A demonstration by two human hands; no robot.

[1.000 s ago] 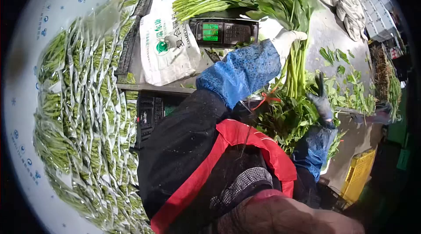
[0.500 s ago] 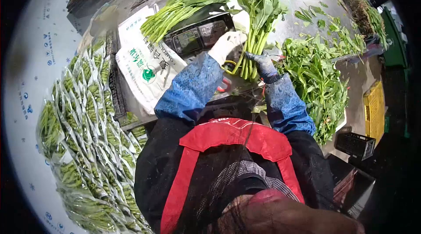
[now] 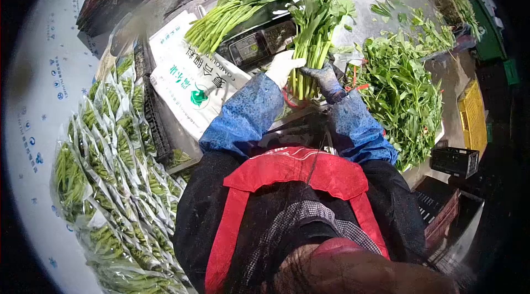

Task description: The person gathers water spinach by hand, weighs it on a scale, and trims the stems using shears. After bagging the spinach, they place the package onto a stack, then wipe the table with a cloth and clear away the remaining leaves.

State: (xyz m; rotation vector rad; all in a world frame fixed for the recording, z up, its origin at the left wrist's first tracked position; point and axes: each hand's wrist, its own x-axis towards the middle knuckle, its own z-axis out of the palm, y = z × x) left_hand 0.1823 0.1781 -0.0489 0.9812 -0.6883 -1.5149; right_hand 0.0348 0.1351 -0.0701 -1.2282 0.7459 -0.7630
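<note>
In the head view, a bunch of long-stemmed leafy greens (image 3: 317, 32) stands with its leaves away from me and its cut stem ends towards me. My left hand (image 3: 284, 68), in a white glove, presses its closed fingers against the stems from the left. My right hand (image 3: 326, 79), in a dark grey-blue glove, wraps the lower stems from the right. A second bunch of greens (image 3: 237, 10) lies to the left, partly over a black weighing scale (image 3: 254, 47). A thin red strip shows near the stem ends, partly hidden.
A large pile of loose greens (image 3: 397, 95) is on the right, with red ties (image 3: 358, 81) at its edge. A white printed sack (image 3: 190, 81) lies left of the scale. Bagged greens (image 3: 116, 183) fill the lower left. A yellow crate (image 3: 472, 123) and black basket (image 3: 455, 161) stand far right.
My left hand has come down from the upper side of the stems to their lower part, beside my right hand. The bunch has tilted slightly left, and the whole view has shifted a little.
</note>
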